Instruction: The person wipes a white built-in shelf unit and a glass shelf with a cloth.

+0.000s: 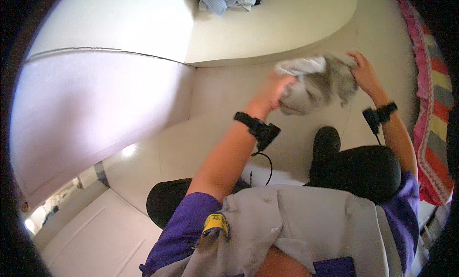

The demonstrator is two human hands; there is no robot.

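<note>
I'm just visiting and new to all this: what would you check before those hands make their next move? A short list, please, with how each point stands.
1. Left hand has hold of the grey cloth: ok, at its left side.
2. Right hand has hold too: ok, at the right edge.
3. Cloth spread flat: not ok, it is bunched and creased.
4. Cloth clear of the striped cover on the right: ok, a gap shows.
5. Black wrist devices strapped on: ok, one on each wrist.
6. Kind of item the cloth is: cannot tell, it is blurred.
</note>
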